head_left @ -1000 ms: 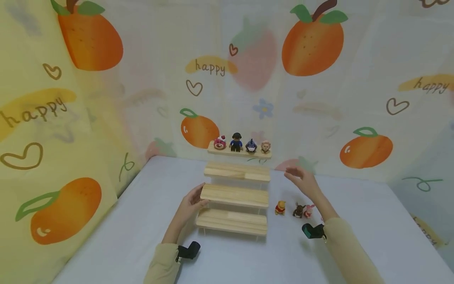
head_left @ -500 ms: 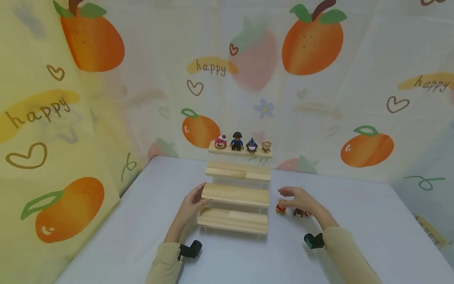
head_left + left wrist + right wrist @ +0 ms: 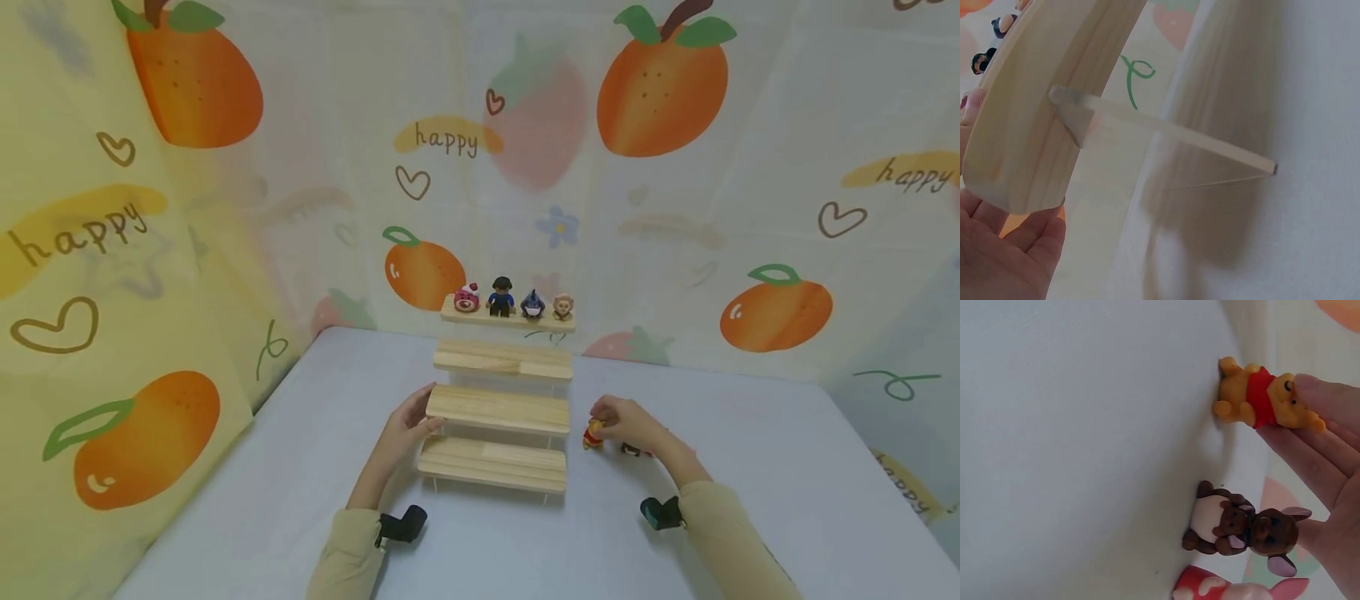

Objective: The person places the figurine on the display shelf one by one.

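A stepped wooden shelf [image 3: 498,408] with clear side supports [image 3: 1166,128] stands on the grey table [image 3: 300,467]. My left hand [image 3: 411,419] grips the left end of its second tier from the bottom [image 3: 1035,112], palm against the wood. To the right of the shelf, my right hand [image 3: 617,417] pinches the head of a yellow bear figure [image 3: 593,435] [image 3: 1263,400] that stands on the table. A brown figure [image 3: 1241,528] and a pink figure [image 3: 1235,590] stand just beside it, mostly hidden behind the hand in the head view.
Three small figures and a pink bear head [image 3: 466,299] sit in a row on the top tier [image 3: 506,321]. The lower tiers are bare. Fruit-print cloth [image 3: 660,92] walls the table on the left, back and right.
My right hand has come down from beside the shelf to the table and closed its fingers on the yellow bear. My left hand has stayed on the shelf end.
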`<state>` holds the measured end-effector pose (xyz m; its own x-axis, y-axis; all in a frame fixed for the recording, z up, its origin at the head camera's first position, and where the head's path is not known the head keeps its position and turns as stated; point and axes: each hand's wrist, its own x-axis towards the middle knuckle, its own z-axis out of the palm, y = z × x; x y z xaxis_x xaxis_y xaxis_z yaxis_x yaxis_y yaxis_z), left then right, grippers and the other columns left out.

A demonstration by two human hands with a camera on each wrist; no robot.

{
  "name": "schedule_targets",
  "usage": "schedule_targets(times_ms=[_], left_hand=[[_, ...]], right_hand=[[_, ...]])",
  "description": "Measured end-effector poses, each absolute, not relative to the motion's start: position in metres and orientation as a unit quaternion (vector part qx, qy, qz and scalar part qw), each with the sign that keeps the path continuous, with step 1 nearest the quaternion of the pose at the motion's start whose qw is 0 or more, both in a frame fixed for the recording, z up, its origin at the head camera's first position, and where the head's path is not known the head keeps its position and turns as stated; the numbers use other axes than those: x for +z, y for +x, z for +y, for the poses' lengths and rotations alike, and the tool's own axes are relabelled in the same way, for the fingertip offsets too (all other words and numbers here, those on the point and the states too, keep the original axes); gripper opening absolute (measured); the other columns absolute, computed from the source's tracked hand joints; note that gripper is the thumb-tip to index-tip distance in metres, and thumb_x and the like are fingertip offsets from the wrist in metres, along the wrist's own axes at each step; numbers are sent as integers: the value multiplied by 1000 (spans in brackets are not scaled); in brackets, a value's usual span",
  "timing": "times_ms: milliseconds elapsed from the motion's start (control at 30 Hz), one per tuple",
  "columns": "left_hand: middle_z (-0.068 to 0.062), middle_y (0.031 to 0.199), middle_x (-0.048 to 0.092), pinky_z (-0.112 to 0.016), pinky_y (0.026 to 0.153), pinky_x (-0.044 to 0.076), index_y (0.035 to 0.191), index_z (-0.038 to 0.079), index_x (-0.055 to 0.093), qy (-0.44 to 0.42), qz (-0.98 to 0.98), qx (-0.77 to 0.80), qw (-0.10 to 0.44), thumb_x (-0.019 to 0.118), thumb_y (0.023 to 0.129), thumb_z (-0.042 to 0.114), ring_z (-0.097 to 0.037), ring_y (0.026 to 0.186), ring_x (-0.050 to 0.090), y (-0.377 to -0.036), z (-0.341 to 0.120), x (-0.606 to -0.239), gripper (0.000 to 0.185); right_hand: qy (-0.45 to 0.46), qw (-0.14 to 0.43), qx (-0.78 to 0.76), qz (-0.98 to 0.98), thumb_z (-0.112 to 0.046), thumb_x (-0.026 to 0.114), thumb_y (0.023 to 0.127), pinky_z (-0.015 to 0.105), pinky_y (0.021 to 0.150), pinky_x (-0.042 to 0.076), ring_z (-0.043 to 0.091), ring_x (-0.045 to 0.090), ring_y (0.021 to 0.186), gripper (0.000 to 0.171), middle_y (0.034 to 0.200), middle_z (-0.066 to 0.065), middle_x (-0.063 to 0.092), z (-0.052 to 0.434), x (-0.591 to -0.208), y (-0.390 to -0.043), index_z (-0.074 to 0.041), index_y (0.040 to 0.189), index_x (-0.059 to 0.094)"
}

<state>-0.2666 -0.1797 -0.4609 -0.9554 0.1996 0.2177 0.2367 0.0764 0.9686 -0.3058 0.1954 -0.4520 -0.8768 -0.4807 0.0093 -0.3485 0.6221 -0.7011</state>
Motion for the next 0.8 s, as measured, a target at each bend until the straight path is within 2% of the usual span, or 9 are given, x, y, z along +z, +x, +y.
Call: schedule_targets(times_ms=[100, 200, 367, 533, 800], left_hand=[[-21, 132, 39, -40, 102, 26, 136, -1, 32, -140, -733, -666, 14, 63, 84, 7, -32, 122, 35, -272, -181, -469, 61], [-21, 133, 38, -41, 102, 26, 136, -2, 31, -141, -727, -672, 14, 62, 84, 5, -33, 122, 35, -272, -182, -469, 61], [-27, 132, 36, -44, 102, 24, 134, -8, 29, -153, -723, -673, 13, 59, 84, -1, -38, 122, 33, -264, -177, -455, 58], [-26, 132, 36, -42, 102, 25, 134, -8, 30, -148, -733, -664, 12, 60, 84, 0, -36, 122, 33, -259, -175, -448, 59], [-23, 134, 35, -41, 102, 25, 134, -7, 31, -143, -736, -661, 21, 61, 84, 3, -35, 122, 33, -258, -176, -449, 60]], right_hand=[[-237, 67, -374, 894, -2, 66, 79, 35, 68, 49, 23, 58, 80, 13, 83, 6, 61, 197, -454, -303, -2, 81, 52], [-243, 53, -373, 894, 0, 66, 79, 32, 64, 49, 20, 57, 75, 16, 78, 4, 60, 197, -456, -301, -4, 75, 51], [-220, 48, -367, 903, 0, 67, 78, 35, 66, 50, 23, 59, 77, 14, 82, 6, 61, 196, -456, -299, -2, 81, 53], [-192, 60, -376, 904, -1, 67, 78, 36, 67, 50, 23, 58, 77, 15, 81, 6, 61, 194, -455, -299, 0, 86, 55], [-185, 48, -387, 902, -4, 69, 77, 39, 71, 51, 25, 60, 79, 13, 81, 6, 62, 192, -457, -298, -1, 82, 57]])
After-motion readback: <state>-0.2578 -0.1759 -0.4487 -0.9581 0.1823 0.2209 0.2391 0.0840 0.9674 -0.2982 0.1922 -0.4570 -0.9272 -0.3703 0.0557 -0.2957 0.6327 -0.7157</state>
